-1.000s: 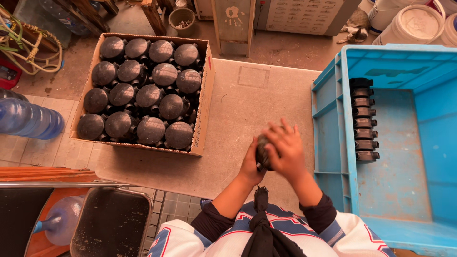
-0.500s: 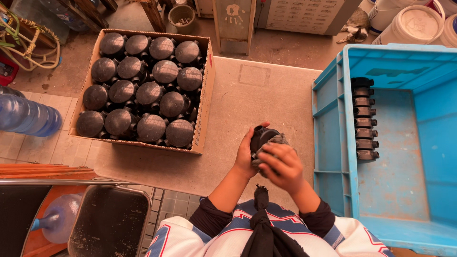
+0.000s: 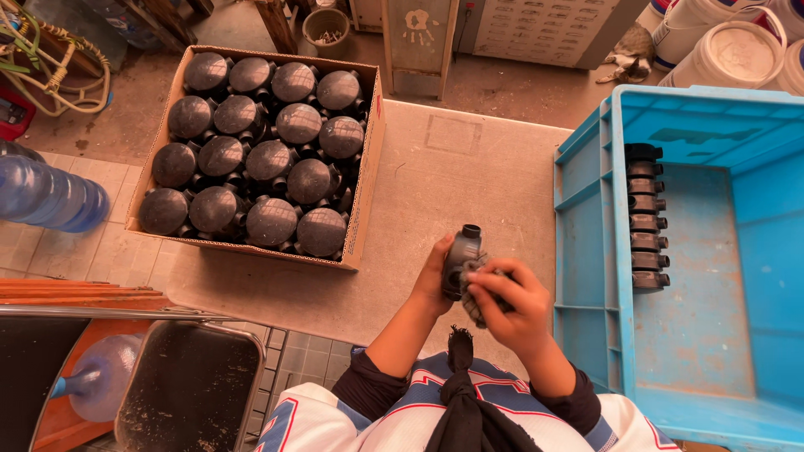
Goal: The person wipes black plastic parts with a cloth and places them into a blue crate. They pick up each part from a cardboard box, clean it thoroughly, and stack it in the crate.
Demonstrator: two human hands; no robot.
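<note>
Left hand (image 3: 435,280) fingers wrap the black part (image 3: 461,255) above the table (image 3: 435,180), its spout pointing away from the body. Right hand (image 3: 511,305) fingers pinch a grey rag (image 3: 475,308) against its near side.

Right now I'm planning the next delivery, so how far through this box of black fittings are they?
Done: seven black fittings stand in a row along the blue crate's left wall. In hand: the left hand holds one black fitting while the right hand presses a grey rag against it. Left: the cardboard box shows about sixteen round-topped fittings on top, so most looks undone.
</note>
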